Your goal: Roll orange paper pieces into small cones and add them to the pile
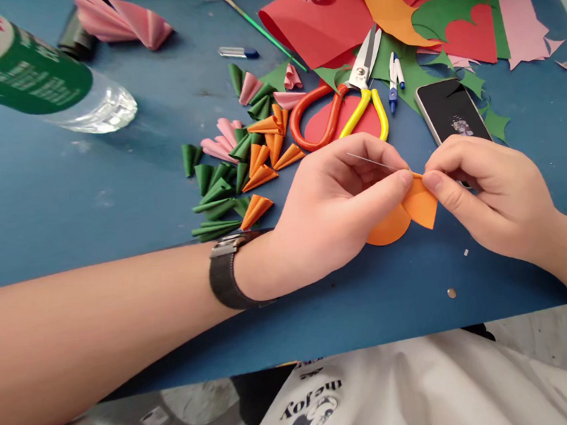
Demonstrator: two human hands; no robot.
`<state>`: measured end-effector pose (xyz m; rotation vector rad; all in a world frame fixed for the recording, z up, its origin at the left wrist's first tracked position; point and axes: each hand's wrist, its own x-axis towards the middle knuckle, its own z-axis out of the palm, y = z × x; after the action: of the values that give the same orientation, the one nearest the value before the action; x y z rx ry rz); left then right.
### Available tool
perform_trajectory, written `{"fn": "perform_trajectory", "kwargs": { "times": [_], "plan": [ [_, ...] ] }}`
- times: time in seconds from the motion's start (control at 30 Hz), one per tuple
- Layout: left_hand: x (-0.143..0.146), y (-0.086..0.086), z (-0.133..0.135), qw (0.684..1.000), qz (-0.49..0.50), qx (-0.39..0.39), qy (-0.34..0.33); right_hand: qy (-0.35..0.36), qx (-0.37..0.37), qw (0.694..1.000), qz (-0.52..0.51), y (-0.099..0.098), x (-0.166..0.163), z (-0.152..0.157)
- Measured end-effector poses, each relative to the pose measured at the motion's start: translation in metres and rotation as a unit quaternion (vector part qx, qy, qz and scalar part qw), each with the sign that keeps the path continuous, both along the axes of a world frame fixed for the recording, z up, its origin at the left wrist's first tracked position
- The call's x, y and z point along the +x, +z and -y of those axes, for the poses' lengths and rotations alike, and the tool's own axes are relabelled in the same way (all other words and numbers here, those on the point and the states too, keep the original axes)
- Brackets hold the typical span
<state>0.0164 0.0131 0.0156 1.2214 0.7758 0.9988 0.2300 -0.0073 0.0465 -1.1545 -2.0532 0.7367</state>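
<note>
Between both hands is a small orange paper piece (420, 206), its top edge rolled over and a thin metal needle (371, 162) lying along that edge. My left hand (347, 199), with a dark watch band at the wrist, pinches the needle and the paper's left end. Thumb and finger of my right hand (487, 193) pinch the rolled edge at its right end. Beneath the left fingers lies a round orange paper (389, 229), partly covered. Rolled paper cones in orange (257, 209), green (217, 192) and pink (221, 141) lie left of my hands.
Red-handled scissors (317, 122) and yellow-handled scissors (376, 106) lie beyond my hands, near pens (394, 81) and a phone (454, 112). Coloured paper scraps (305, 23) pile up at the back. A bottle (50, 81) is at upper left. A paintbrush (261, 31) lies behind the cones.
</note>
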Motion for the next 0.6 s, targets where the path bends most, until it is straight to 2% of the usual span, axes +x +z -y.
{"fn": "perform_trajectory", "kwargs": {
  "times": [0.2,0.4,0.6],
  "plan": [
    [-0.001,-0.003,-0.001,0.999,0.010,0.026,0.017,-0.008,-0.085,0.993,-0.087,-0.006,-0.004,0.000],
    [-0.001,-0.001,0.000,0.999,-0.021,0.037,0.018,-0.028,-0.140,0.978,-0.155,-0.014,-0.006,0.002],
    [-0.003,0.000,0.004,0.999,-0.035,0.028,0.003,-0.010,-0.198,0.961,-0.191,-0.011,-0.007,0.001]
  ]
}}
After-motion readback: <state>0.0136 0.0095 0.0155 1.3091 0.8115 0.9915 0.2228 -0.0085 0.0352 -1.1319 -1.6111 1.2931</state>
